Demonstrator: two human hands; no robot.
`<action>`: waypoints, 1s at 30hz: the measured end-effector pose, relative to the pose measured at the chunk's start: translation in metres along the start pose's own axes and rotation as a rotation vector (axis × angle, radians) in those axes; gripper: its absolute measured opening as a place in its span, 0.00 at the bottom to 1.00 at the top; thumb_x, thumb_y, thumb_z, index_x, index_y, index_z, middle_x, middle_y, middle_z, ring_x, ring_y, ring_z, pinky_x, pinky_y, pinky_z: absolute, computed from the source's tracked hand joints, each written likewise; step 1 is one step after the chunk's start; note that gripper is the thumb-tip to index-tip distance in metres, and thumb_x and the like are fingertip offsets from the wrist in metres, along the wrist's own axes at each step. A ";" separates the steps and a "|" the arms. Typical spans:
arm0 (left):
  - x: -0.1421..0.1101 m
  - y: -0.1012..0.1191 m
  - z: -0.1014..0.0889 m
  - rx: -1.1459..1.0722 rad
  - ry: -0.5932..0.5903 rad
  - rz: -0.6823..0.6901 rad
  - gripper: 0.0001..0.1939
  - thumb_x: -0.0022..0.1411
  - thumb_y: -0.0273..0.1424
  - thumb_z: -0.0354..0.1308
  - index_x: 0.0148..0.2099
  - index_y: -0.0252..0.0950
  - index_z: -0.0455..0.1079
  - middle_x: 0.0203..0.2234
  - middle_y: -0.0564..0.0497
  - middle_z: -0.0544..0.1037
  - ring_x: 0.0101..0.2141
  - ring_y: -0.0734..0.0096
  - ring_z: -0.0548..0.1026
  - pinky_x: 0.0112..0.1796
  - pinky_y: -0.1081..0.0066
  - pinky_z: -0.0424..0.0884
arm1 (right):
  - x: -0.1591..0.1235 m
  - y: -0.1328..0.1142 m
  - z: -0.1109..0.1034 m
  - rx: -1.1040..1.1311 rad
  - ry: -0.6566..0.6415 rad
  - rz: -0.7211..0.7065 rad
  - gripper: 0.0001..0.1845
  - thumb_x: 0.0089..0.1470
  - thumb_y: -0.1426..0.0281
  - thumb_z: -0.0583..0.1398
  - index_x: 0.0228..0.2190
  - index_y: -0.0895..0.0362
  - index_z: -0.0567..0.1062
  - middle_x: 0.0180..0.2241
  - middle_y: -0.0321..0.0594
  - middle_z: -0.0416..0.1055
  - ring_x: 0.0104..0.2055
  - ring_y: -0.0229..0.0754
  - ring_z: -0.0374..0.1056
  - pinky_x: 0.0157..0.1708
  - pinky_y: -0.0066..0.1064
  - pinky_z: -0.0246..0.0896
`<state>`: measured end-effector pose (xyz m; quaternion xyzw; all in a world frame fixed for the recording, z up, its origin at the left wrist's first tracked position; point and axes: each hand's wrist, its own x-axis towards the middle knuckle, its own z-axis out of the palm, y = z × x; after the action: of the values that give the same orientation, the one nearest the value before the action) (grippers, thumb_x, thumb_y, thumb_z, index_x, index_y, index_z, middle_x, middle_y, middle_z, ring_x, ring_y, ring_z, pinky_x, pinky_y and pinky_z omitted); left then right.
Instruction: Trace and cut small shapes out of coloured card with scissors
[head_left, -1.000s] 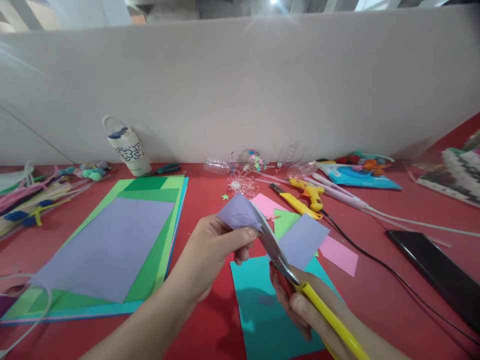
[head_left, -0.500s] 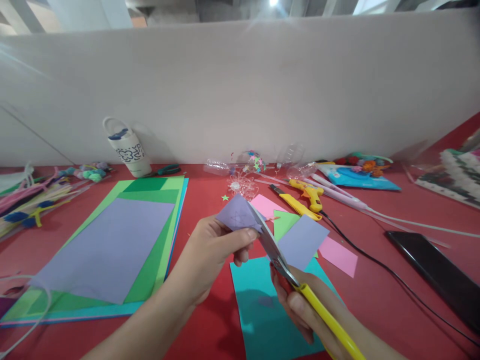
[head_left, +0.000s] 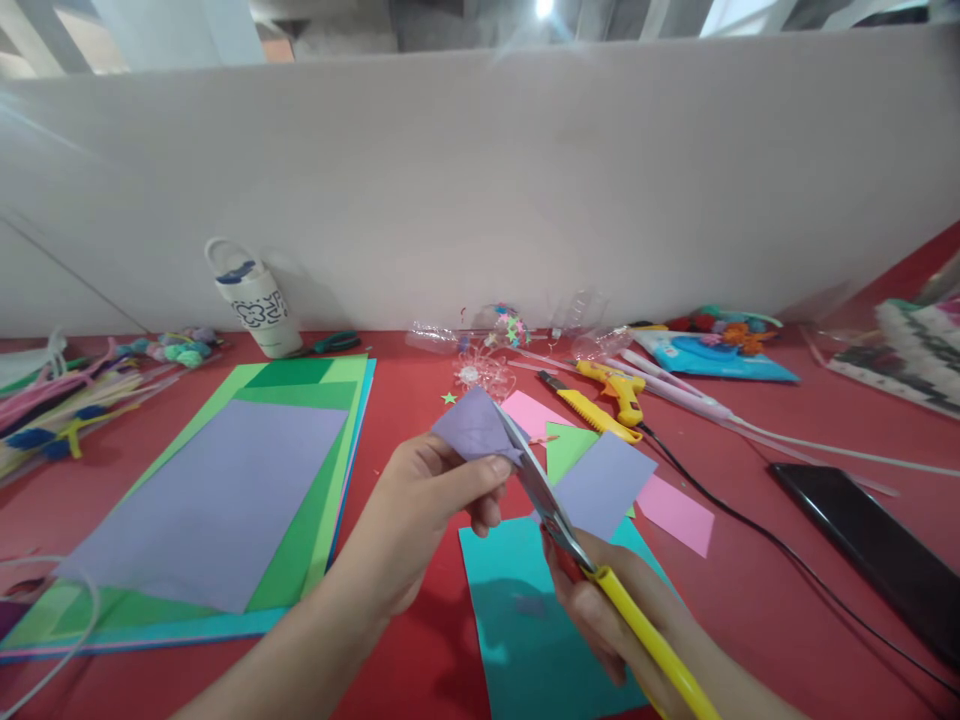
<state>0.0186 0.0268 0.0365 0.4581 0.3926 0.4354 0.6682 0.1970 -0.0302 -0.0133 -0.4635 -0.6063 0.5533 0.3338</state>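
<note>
My left hand [head_left: 431, 500] pinches a small piece of purple paper [head_left: 472, 425] between thumb and fingers, its pointed corner facing up. Faint drawn lines show on the paper. My right hand [head_left: 607, 605] is closed round a pair of scissors [head_left: 637, 625] with yellow and red handles. The metal blades reach up and left, and the paper's right edge lies at them. Below both hands lies a teal sheet [head_left: 517, 640] on the red table. Another purple sheet [head_left: 604, 485] rests just beyond the scissors.
Stacked coloured sheets [head_left: 217, 500] lie at left, with a white tumbler [head_left: 259, 310] behind them. Beyond my hands are a yellow glue gun [head_left: 615, 388], a yellow utility knife [head_left: 592, 410] and a clear plastic flower shape [head_left: 480, 372]. A black phone [head_left: 862, 550] and a cable [head_left: 739, 520] lie right.
The scissors and the purple paper are held in nearly the same place. The scissor blades look slightly closer together along the paper's edge; the view has shifted a little.
</note>
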 end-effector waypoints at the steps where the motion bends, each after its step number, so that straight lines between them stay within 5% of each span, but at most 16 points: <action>1: 0.000 0.000 0.000 -0.011 0.004 -0.001 0.06 0.54 0.29 0.61 0.26 0.34 0.71 0.17 0.56 0.70 0.19 0.80 0.66 0.22 0.78 0.62 | 0.000 0.000 0.000 0.016 0.002 0.014 0.30 0.50 0.38 0.50 0.25 0.53 0.58 0.13 0.24 0.51 0.13 0.30 0.45 0.14 0.25 0.41; 12: 0.007 0.002 -0.008 -0.103 0.055 0.046 0.01 0.54 0.27 0.59 0.32 0.34 0.70 0.25 0.52 0.77 0.23 0.76 0.74 0.28 0.75 0.69 | 0.005 0.005 -0.004 -0.031 -0.062 0.003 0.30 0.50 0.39 0.50 0.25 0.53 0.56 0.17 0.25 0.50 0.16 0.29 0.47 0.15 0.24 0.42; 20: 0.008 0.007 -0.013 -0.097 0.148 0.084 0.07 0.53 0.25 0.62 0.26 0.35 0.67 0.18 0.58 0.70 0.19 0.84 0.64 0.23 0.82 0.60 | 0.003 0.009 -0.004 -0.040 -0.084 -0.009 0.29 0.50 0.39 0.50 0.25 0.53 0.55 0.20 0.27 0.46 0.17 0.30 0.44 0.16 0.26 0.39; 30: 0.008 0.022 -0.015 0.309 0.111 0.108 0.06 0.55 0.29 0.58 0.27 0.35 0.70 0.16 0.58 0.68 0.19 0.79 0.63 0.25 0.76 0.60 | 0.002 0.006 -0.005 0.011 -0.088 0.035 0.29 0.50 0.40 0.52 0.26 0.53 0.57 0.19 0.27 0.49 0.16 0.30 0.46 0.14 0.24 0.41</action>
<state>0.0029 0.0430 0.0522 0.5511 0.4658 0.4296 0.5429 0.2015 -0.0268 -0.0184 -0.4475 -0.6092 0.5821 0.2995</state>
